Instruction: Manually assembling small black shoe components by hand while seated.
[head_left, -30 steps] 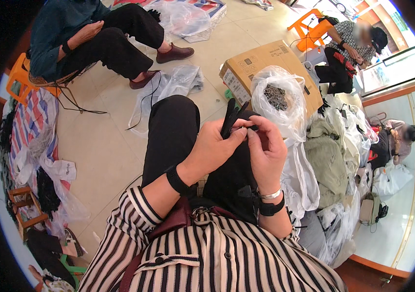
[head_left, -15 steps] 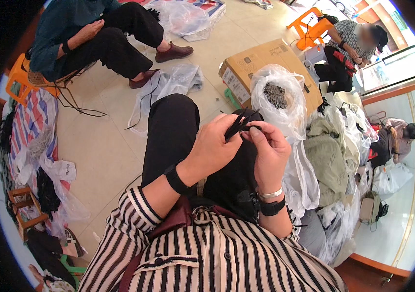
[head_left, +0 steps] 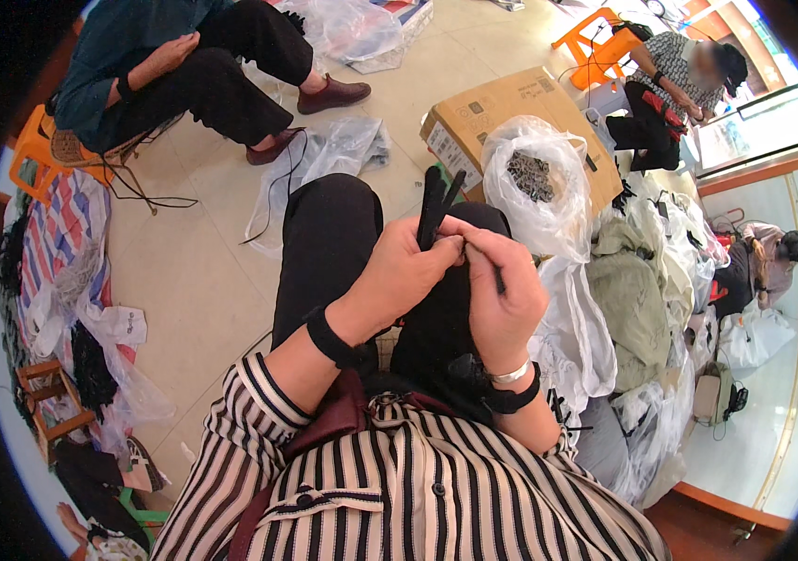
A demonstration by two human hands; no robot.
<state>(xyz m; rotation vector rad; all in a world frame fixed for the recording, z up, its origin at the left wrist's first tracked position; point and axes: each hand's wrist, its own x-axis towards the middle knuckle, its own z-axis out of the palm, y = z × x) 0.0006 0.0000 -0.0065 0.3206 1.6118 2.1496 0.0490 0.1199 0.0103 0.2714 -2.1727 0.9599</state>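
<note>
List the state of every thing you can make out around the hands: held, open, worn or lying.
Left hand: closed around black strips.
Black strips: held, ends sticking up.
Right hand: fingers curled around a dark piece.
Silver bracelet: worn, right wrist.
White plastic bag: mouth open.
Small grey pieces: heaped inside that bag.
Clear plastic: lying crumpled on the floor.

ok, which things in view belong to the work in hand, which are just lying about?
Work:
black strips in left hand, right hand meeting it
perhaps small grey pieces in the plastic bag

Lying about, seemingly:
wooden stool
khaki cloth
clear plastic on floor
</note>
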